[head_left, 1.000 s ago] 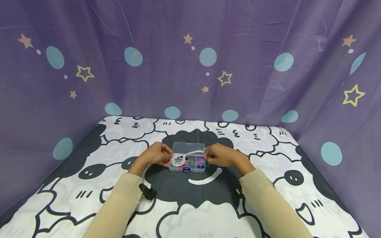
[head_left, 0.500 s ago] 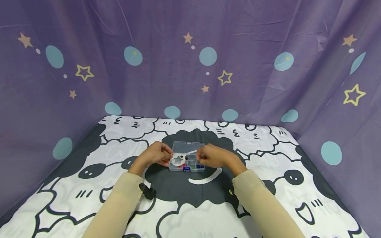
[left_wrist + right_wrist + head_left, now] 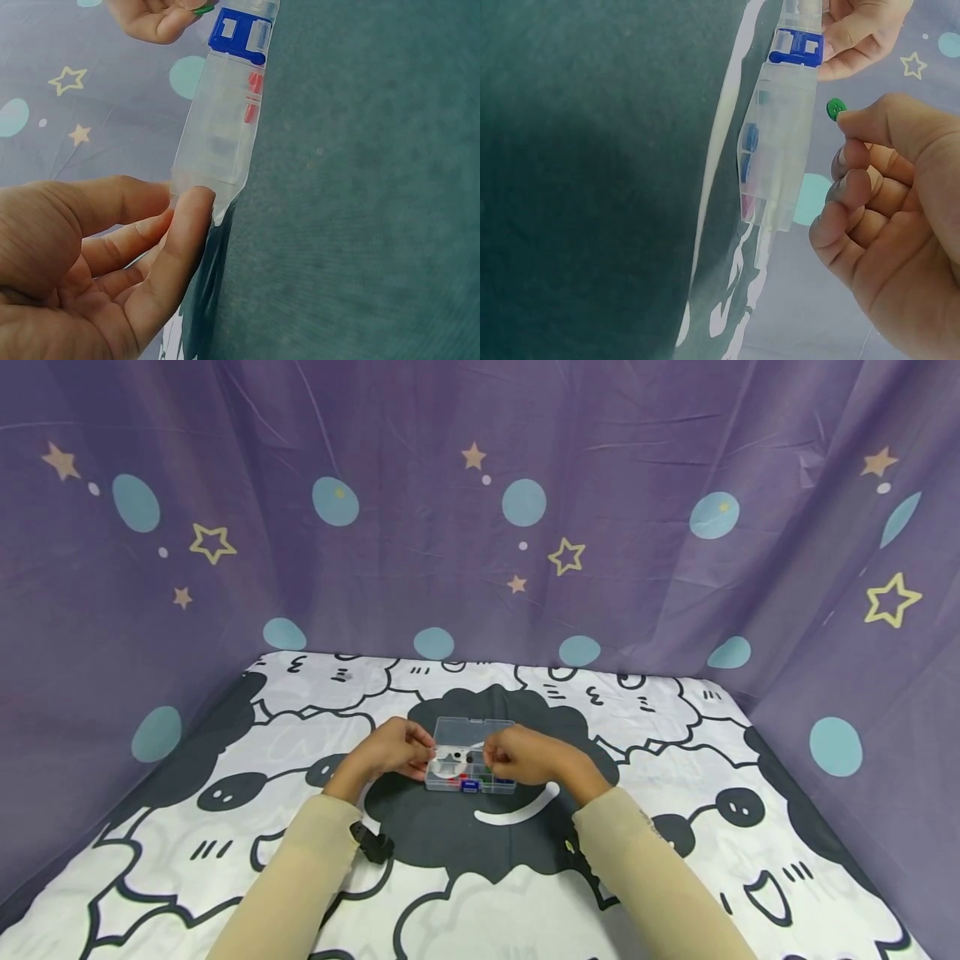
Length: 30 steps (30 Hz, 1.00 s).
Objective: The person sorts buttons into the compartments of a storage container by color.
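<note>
A clear plastic compartment box (image 3: 453,785) with a blue latch (image 3: 470,786) lies with its lid (image 3: 474,727) raised at the back. My left hand (image 3: 397,749) holds the box's left end between thumb and fingers. Above the right half of the box is my right hand (image 3: 528,754), hiding some compartments. In the right wrist view, its thumb and forefinger pinch a small green button (image 3: 835,109), which stands apart from the box wall. Red pieces (image 3: 253,96) and blue pieces (image 3: 750,138) show through the front wall.
The box rests on a cloth (image 3: 465,843) printed with sheep faces, dark in the middle. A purple curtain (image 3: 420,568) with stars and ovals hangs behind and on both sides. A black strap piece (image 3: 371,843) sits by the left sleeve.
My right hand has moved left from the box's right end to over its inner compartments, now covering the pink pieces. The left hand and the box have stayed in place.
</note>
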Motion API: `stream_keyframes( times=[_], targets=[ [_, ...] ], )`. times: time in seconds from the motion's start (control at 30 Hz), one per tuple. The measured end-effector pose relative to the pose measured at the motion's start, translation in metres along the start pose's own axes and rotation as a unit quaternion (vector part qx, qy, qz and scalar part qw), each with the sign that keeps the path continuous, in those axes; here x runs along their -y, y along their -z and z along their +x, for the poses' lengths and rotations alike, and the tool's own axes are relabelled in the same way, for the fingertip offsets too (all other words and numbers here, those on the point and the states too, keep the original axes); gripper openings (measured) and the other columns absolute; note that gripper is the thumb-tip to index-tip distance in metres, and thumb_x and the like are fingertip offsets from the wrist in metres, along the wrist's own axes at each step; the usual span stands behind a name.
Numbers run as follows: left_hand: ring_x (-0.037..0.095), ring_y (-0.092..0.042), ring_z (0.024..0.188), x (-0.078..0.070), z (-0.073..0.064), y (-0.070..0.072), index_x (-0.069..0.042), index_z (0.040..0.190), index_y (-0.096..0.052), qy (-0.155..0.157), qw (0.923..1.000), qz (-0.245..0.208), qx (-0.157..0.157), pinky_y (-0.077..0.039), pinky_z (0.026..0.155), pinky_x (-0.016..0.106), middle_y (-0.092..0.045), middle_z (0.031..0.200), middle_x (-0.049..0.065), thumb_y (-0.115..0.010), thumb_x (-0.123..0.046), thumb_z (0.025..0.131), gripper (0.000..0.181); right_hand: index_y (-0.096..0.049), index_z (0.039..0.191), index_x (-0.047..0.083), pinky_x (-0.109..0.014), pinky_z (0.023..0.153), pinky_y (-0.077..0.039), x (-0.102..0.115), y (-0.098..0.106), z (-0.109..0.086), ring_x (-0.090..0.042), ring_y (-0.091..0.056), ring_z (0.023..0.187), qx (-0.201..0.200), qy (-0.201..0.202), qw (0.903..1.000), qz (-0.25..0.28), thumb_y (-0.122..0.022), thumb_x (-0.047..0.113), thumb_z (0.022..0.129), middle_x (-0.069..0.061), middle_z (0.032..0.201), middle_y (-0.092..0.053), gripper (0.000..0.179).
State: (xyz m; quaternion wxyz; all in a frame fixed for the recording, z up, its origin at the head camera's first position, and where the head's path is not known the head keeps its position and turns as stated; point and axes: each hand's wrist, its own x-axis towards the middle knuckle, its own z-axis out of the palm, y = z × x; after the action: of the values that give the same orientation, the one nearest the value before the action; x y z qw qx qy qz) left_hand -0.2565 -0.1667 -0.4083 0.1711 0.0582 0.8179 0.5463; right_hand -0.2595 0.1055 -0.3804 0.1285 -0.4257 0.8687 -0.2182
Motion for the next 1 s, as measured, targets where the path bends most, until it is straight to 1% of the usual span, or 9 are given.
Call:
stream_keyframes(
  times=[0.07,0.1,0.33,0.67,0.8,0.83,0.9,0.93,1.0],
  targets=[
    [0.02,-0.069,0.066,-0.0004,0.0005,0.0,0.012,0.114,-0.063,0.006,1.0,-0.002,-0.002,-0.065,0.065,0.037,-0.065,0.092,0.019,-0.068,0.002,0.096,0.021,-0.067,0.094,0.01,-0.046,0.117,-0.038,0.0,-0.0007,0.0004,-0.004,-0.041,0.053,-0.002,0.001,1.0,0.0,-0.057,0.004,0.1,0.01,0.061,-0.048,0.013],
    [0.02,-0.069,0.066,-0.0005,0.0007,0.0,0.012,0.113,-0.064,0.008,1.0,-0.004,-0.002,-0.065,0.065,0.036,-0.065,0.091,0.019,-0.068,0.002,0.096,0.021,-0.067,0.095,0.009,-0.051,0.122,-0.031,0.0001,-0.0009,0.0004,-0.004,-0.041,0.053,-0.003,0.002,1.0,0.0,-0.057,0.004,0.1,0.01,0.06,-0.048,0.013],
    [0.02,-0.069,0.066,0.0,0.0011,0.0005,0.012,0.113,-0.063,0.007,1.0,-0.005,0.001,-0.065,0.065,0.036,-0.066,0.091,0.019,-0.068,0.001,0.096,0.021,-0.069,0.097,0.006,-0.062,0.125,-0.015,-0.0012,-0.0024,0.0002,-0.004,-0.046,0.056,-0.005,0.008,0.9999,-0.007,-0.057,0.004,0.101,0.01,0.061,-0.05,0.012],
    [0.019,-0.068,0.066,-0.0011,-0.0003,-0.0006,0.012,0.115,-0.063,0.0,1.0,-0.001,0.0,-0.065,0.064,0.037,-0.065,0.093,0.021,-0.068,0.001,0.096,0.023,-0.069,0.1,0.006,-0.063,0.125,-0.016,-0.0022,-0.0041,-0.0029,-0.004,-0.049,0.057,-0.011,0.002,0.9999,-0.013,-0.06,0.006,0.101,0.011,0.062,-0.054,0.009],
    [0.019,-0.068,0.065,-0.0025,-0.0008,-0.0012,0.012,0.115,-0.063,-0.002,1.0,0.002,0.002,-0.065,0.064,0.036,-0.065,0.092,0.02,-0.067,0.001,0.097,0.022,-0.068,0.099,0.008,-0.059,0.124,-0.022,-0.0035,-0.0051,-0.0045,-0.004,-0.049,0.057,-0.015,-0.003,0.9998,-0.012,-0.06,0.007,0.102,0.011,0.064,-0.055,0.009],
    [0.019,-0.068,0.065,-0.0029,-0.0011,-0.0014,0.012,0.115,-0.063,-0.002,1.0,0.002,0.002,-0.065,0.063,0.036,-0.065,0.092,0.02,-0.066,0.001,0.097,0.021,-0.068,0.1,0.009,-0.056,0.121,-0.033,-0.0038,-0.0051,-0.005,-0.003,-0.048,0.057,-0.016,-0.003,0.9998,-0.01,-0.06,0.007,0.102,0.01,0.064,-0.056,0.009],
    [0.019,-0.068,0.065,-0.0034,-0.0016,-0.0015,0.012,0.115,-0.063,-0.002,1.0,0.005,0.001,-0.065,0.063,0.035,-0.065,0.092,0.02,-0.065,0.002,0.097,0.021,-0.068,0.1,0.008,-0.044,0.103,-0.052,-0.0045,-0.0048,-0.0061,-0.003,-0.047,0.056,-0.019,-0.001,0.9998,-0.004,-0.059,0.007,0.103,0.008,0.066,-0.057,0.01],
    [0.019,-0.068,0.065,-0.0035,-0.0021,-0.0016,0.013,0.116,-0.063,-0.002,1.0,0.006,0.0,-0.065,0.063,0.035,-0.065,0.093,0.02,-0.065,0.002,0.098,0.021,-0.068,0.101,0.008,-0.038,0.091,-0.056,-0.0049,-0.0045,-0.0067,-0.003,-0.045,0.055,-0.021,0.002,0.9998,0.0,-0.058,0.007,0.103,0.008,0.065,-0.057,0.011],
    [0.018,-0.068,0.065,-0.0035,-0.003,-0.0015,0.013,0.117,-0.063,-0.002,1.0,0.007,-0.002,-0.065,0.063,0.035,-0.066,0.094,0.021,-0.064,0.002,0.098,0.022,-0.069,0.101,0.006,-0.028,0.064,-0.051,-0.0054,-0.0033,-0.0087,-0.004,-0.043,0.053,-0.028,0.003,0.9995,0.014,-0.056,0.008,0.104,0.006,0.064,-0.055,0.014]
  ],
)
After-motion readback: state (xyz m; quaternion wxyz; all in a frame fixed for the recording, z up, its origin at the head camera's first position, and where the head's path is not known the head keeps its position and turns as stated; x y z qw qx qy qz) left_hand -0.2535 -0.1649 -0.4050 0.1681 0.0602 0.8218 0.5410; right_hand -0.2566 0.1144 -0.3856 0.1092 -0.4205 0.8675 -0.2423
